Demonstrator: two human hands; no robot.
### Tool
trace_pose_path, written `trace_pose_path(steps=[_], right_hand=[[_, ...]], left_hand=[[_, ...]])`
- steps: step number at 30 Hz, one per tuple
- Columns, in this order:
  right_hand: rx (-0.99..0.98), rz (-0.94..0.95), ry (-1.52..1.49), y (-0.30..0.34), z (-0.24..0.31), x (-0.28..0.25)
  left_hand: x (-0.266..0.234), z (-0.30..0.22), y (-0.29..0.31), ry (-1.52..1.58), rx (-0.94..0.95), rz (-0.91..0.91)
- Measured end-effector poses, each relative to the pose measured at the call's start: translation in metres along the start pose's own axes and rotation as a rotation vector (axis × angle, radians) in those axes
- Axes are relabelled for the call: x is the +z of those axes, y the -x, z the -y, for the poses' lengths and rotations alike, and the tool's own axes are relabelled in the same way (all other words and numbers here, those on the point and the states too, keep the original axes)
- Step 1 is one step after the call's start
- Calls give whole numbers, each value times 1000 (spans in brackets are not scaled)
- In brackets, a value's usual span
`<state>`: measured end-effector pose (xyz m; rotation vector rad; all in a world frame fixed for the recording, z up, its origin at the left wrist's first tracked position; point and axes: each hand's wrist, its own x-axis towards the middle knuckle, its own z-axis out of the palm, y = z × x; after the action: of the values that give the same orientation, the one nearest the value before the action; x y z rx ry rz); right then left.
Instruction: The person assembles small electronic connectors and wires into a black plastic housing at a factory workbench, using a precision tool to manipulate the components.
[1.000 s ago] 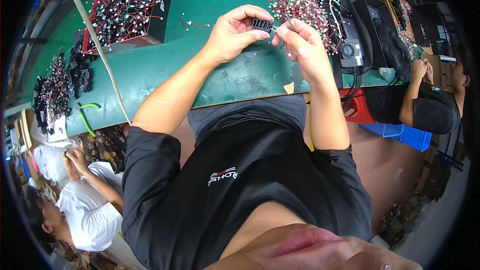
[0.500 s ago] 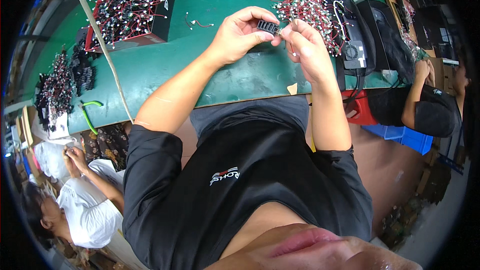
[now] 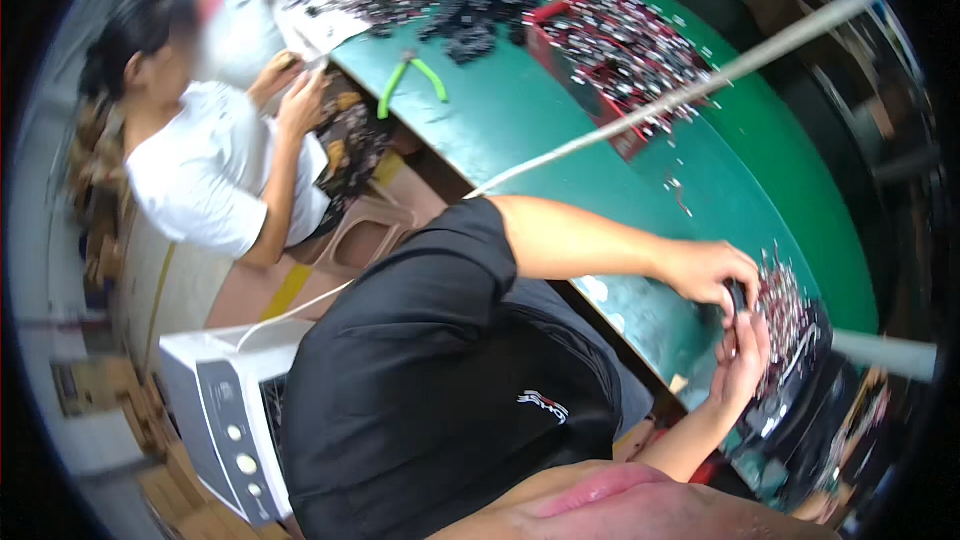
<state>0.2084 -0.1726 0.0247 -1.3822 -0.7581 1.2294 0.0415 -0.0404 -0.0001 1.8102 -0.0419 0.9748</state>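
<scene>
My left hand (image 3: 703,270) is closed around a small black part (image 3: 737,294), blurred now; the earlier frame shows slots along it. My right hand (image 3: 741,352) comes up from below with its fingers pinched at the near end of that part. Whatever is between those fingertips is hidden. Both hands are over the right part of the green table (image 3: 530,110). Just beyond them lies a pile of red and black wires with white plugs (image 3: 785,305).
An open red box of wired parts (image 3: 640,50) stands farther back. Green-handled pliers (image 3: 428,75) lie near the table's left edge. A pale cord (image 3: 600,130) crosses the view. A co-worker in a white shirt (image 3: 200,165) sits at left, near a white appliance (image 3: 235,420).
My view has swung to the left, so the co-worker and the white appliance show more fully. The black part is still between my hands.
</scene>
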Motion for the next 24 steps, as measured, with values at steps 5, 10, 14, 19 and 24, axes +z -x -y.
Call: trace_pose_path(steps=[5,10,14,19,24], right_hand=[[-51,-107,-118,-6,-4,32],[-127,-232,-200,-9,-3,45],[-135,-272,-177,-9,5,49],[-124,-290,-203,-7,-1,46],[-97,-147,-230,-5,-7,39]], left_hand=[[-4,-2,4,-168,-6,-117],[-2,5,3,-160,27,-180],[4,8,3,-82,33,-232],[3,-2,3,-110,-7,-274],[2,-5,5,-56,-39,-301]])
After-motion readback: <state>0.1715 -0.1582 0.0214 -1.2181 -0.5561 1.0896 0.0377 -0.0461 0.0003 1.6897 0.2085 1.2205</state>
